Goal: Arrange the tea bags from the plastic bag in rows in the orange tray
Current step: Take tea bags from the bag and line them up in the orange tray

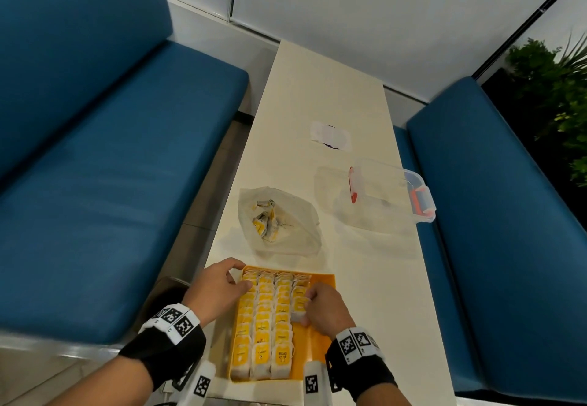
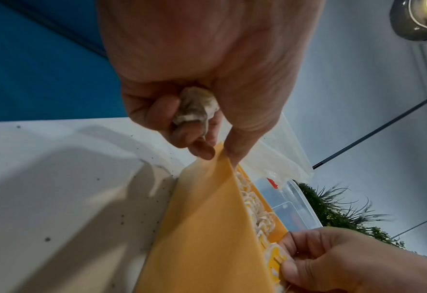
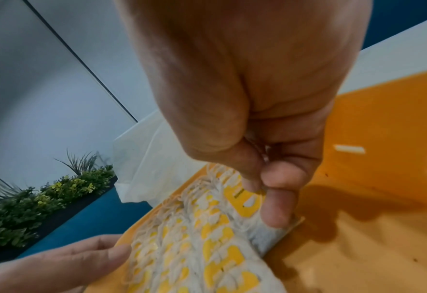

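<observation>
Tea bags (image 1: pixel 263 319), white with yellow tags, packed in overlapping rows inside flat orange plastic tray (image 1: pixel 322 281) at near end of long cream table (image 1: pixel 320 94); three full rows, fourth row short. Left hand (image 1: pixel 219 286) curled over tray's far left corner, thumb and fingers pinching its rim, crumpled tea bag (image 2: pixel 197 107) tucked in palm. Right hand (image 1: pixel 324 307) pinching nearest tea bag of fourth row (image 3: pixel 251 200), fingertips (image 3: pixel 278 210) pressed onto it. Translucent white plastic bag (image 1: pixel 282 221), more tea bags inside, just beyond tray. Clear plastic box with red clips (image 1: pixel 389 189) further right.
</observation>
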The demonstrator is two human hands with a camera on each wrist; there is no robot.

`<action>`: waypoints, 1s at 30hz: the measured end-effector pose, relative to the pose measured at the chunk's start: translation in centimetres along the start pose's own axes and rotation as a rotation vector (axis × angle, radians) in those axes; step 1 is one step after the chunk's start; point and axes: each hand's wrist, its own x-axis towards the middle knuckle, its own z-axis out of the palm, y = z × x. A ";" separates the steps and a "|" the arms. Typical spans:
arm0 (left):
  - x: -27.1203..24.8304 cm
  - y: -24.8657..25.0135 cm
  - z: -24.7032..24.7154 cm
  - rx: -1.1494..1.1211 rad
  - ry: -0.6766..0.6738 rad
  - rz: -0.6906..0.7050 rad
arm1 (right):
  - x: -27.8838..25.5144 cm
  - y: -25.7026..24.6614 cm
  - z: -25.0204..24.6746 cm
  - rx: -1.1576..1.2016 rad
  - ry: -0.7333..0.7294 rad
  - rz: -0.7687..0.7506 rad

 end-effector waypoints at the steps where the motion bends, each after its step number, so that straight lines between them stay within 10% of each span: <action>1: 0.0 0.0 0.0 -0.001 -0.005 0.001 | 0.0 -0.2 0.1 -0.007 0.006 -0.004; 30: 0.1 0.7 -1.8 -0.043 -0.150 -0.022 | 0.0 -1.1 0.7 0.025 0.076 0.000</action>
